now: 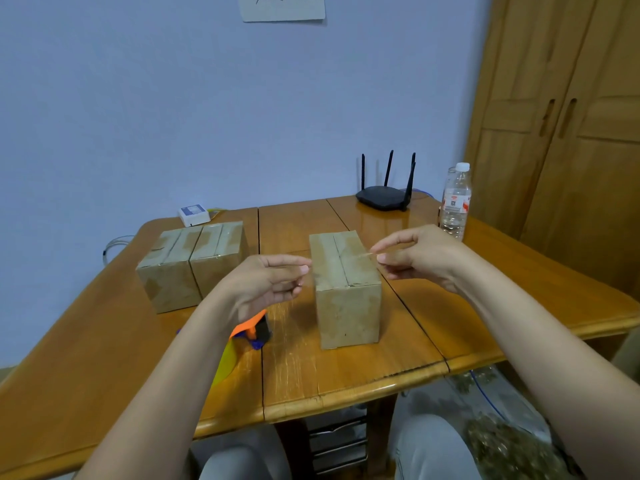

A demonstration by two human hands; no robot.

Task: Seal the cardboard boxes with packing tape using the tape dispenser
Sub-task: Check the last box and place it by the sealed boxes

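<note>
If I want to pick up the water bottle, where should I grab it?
Grab the water bottle around its middle, by the label, coming from the front. It stands upright near the table's far right edge, its round body fits a hand, and the router crowds its left side.

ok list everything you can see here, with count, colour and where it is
cardboard boxes: 3, brown, two side by side at table left, one at centre
clear tape strip: 1, transparent, stretched over the centre box
tape dispenser: 1, orange, blue and yellow, near edge, partly under the left arm
router: 1, black, far side
water bottle: 1, clear, far right
small white box: 1, far left
table: 1, wood
left hand: pinching tape
right hand: pinching tape
</note>
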